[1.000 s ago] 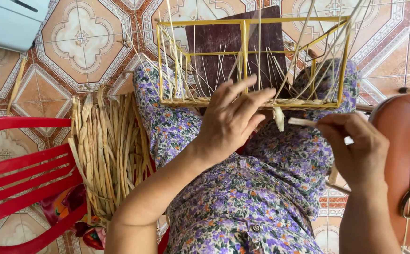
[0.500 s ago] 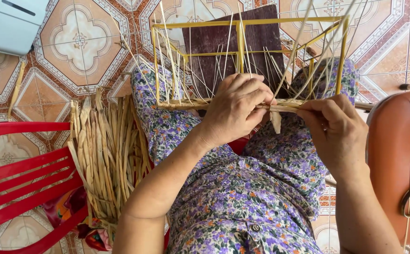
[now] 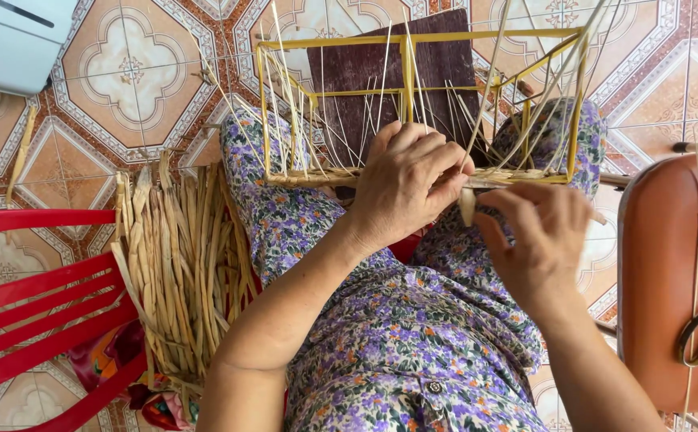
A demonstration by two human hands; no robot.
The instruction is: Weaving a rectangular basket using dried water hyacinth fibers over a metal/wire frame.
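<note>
Change since the earlier frames: the right hand [image 3: 537,240], once held apart with a strip raised, now sits close against the left hand [image 3: 405,188] at the frame's near edge; the left hand's fingers, once spread, now curl over that edge.

Item, nearest: lap in purple flowered cloth [image 3: 413,344], directly below both grips.

Item: right grip, fingers pressed together, pinching a pale fibre strip [image 3: 467,204] just beside the left knuckles.

Item: left grip, fingers curled down and closed over the woven bottom edge of the yellow wire frame [image 3: 413,40]; whether it clamps a strand cannot be told.

Item: the frame rests on the knees, just beyond both grips, with thin straw stakes [image 3: 349,120] standing up from its near rail.

Item: dark brown board [image 3: 437,68], behind the frame, beyond the left grip.

Item: bundle of dried flat fibres [image 3: 177,264], on the floor, well to the left of the left grip.

Item: red plastic chair [image 3: 37,320], further left.

Item: brown seat [image 3: 669,264] with loose straws, right of the right grip.

Item: patterned floor tiles [image 3: 133,72], farthest.
</note>
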